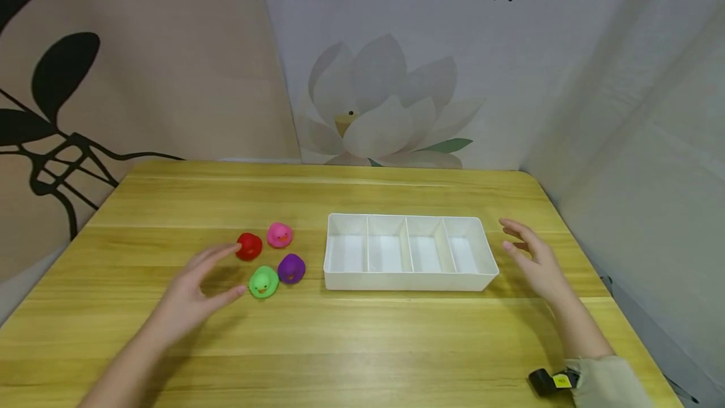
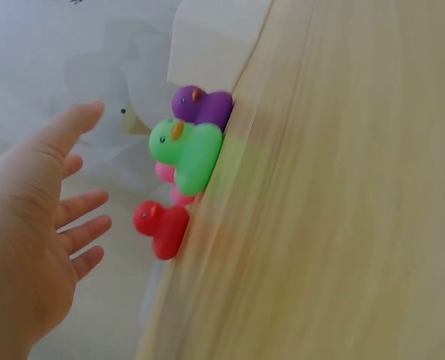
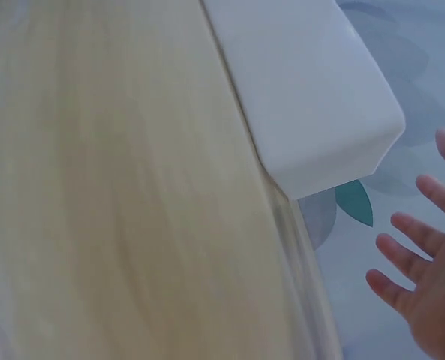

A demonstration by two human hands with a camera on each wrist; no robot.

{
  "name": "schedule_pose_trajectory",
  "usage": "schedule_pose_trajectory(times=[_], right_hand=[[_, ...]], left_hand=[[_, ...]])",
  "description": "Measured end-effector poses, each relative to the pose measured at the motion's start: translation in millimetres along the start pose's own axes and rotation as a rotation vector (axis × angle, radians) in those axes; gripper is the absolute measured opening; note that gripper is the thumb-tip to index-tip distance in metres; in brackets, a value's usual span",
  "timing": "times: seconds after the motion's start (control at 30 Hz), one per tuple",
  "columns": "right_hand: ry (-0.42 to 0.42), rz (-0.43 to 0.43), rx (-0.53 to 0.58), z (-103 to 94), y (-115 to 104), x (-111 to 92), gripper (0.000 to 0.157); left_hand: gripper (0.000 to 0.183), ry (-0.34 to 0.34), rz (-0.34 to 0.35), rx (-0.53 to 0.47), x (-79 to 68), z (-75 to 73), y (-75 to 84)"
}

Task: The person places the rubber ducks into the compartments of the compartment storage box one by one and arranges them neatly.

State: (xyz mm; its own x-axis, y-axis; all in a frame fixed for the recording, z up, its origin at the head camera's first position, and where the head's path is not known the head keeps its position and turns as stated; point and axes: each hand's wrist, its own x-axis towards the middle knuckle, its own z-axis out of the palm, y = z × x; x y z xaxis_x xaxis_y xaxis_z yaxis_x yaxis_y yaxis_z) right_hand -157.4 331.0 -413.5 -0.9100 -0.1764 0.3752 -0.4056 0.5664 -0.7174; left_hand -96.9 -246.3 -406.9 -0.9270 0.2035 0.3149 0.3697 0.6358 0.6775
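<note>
Four small rubber ducks sit together left of the table's middle: a red duck point(image 1: 249, 247), a pink duck point(image 1: 280, 235), a green duck point(image 1: 264, 282) and a purple duck point(image 1: 291, 269). My left hand point(image 1: 189, 294) is just left of them, fingers spread, its fingertips near the red duck and its thumb near the green one. Nothing is in its grasp. To the right stands a white tray point(image 1: 410, 281) with a row of compartments, all bare inside. Beside the tray's right end hovers my right hand point(image 1: 538, 266), fingers loosely extended and holding nothing.
The wooden table point(image 1: 362, 345) carries all of this. Behind it hangs a pale curtain point(image 1: 396, 17) with a printed lotus, and a white cloth point(image 1: 651, 143) lines the right side. A black wrist camera point(image 1: 544, 382) sits by the right sleeve point(image 1: 606, 383).
</note>
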Motion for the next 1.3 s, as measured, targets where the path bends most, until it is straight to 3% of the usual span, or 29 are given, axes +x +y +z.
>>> schedule_pose_trajectory(times=[0.2, 0.57, 0.77, 1.3], right_hand=[[-0.019, 0.028, 0.119, 5.6, 4, -2, 0.040], [-0.078, 0.080, 0.275, 15.1, 8, -4, 0.037], [-0.094, 0.109, 0.322, 17.8, 9, -6, 0.040], [-0.137, 0.150, 0.412, 23.0, 14, -4, 0.043]], left_hand=[[0.065, -0.037, -0.022, -0.035, -2.4, 9.3, -2.7], [0.053, -0.044, 0.032, -0.062, -4.0, 27.6, -9.7], [0.049, -0.026, 0.075, -0.095, -2.4, 35.4, -13.0], [0.037, -0.003, 0.035, -0.055, -0.9, 38.9, -11.8]])
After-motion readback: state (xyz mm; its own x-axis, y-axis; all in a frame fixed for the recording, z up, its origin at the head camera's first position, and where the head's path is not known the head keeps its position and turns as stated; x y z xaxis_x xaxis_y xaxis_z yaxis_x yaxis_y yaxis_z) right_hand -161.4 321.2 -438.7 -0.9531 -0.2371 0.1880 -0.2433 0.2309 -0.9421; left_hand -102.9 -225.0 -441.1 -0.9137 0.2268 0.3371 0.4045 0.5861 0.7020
